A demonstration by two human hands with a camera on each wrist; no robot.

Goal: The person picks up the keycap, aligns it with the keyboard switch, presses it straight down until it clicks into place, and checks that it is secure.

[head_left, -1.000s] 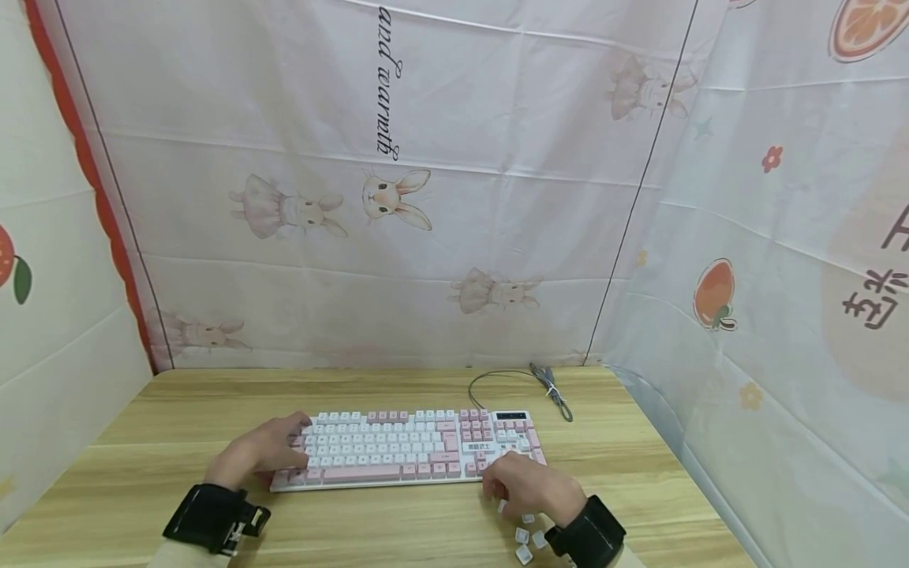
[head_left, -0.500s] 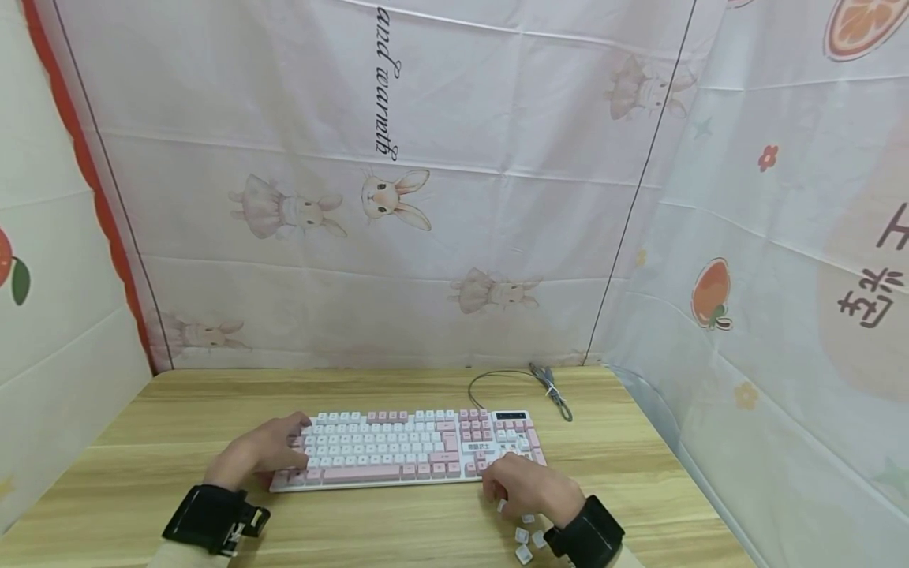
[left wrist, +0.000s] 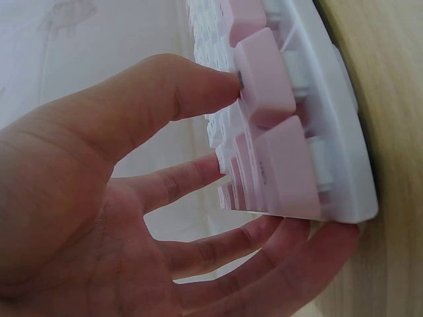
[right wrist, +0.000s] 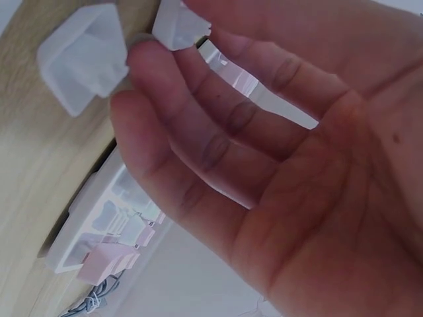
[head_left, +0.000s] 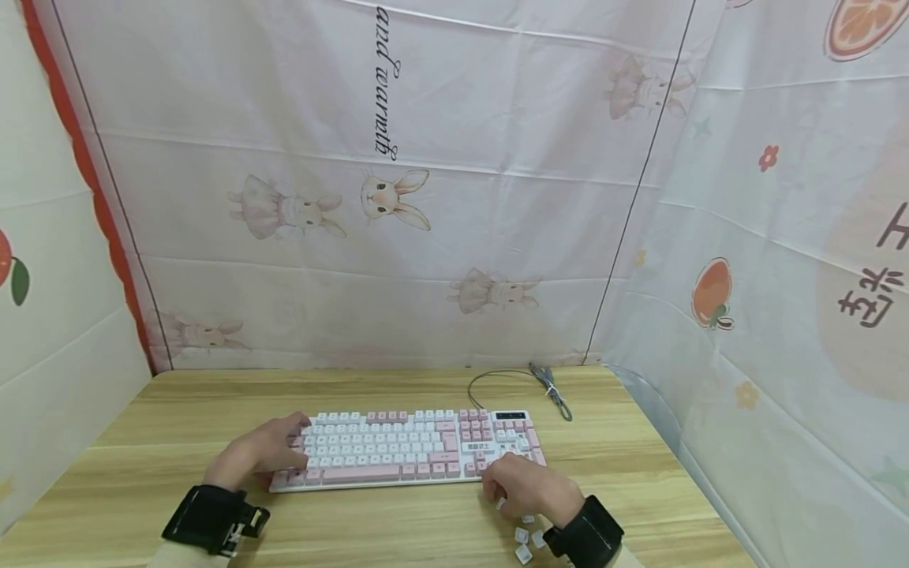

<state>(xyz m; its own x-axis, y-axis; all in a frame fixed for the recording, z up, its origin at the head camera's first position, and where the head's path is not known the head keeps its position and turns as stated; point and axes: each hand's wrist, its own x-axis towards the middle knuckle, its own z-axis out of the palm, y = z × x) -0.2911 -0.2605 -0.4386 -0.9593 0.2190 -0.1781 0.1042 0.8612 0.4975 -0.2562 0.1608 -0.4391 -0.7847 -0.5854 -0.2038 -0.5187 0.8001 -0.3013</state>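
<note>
A pink and white keyboard [head_left: 376, 443] lies on the wooden table. My left hand [head_left: 266, 450] holds its left end, the thumb on a pink key [left wrist: 264, 79] and the other fingers around the side edge. Just in front of the keyboard's lower right corner is my right hand [head_left: 529, 485], fingers curled. In the right wrist view its thumb and fingertips pinch a white keycap [right wrist: 177, 26]. Another loose keycap [right wrist: 82, 59] lies hollow side showing, close to those fingertips. Part of the number pad is hidden behind the right hand in the head view.
Several loose white keycaps [head_left: 523, 554] lie on the table [head_left: 383, 528] by the right wrist. A bundled grey cable [head_left: 550, 386] runs from the keyboard's back edge. Printed cloth walls [head_left: 454, 237] enclose the table at the back and both sides.
</note>
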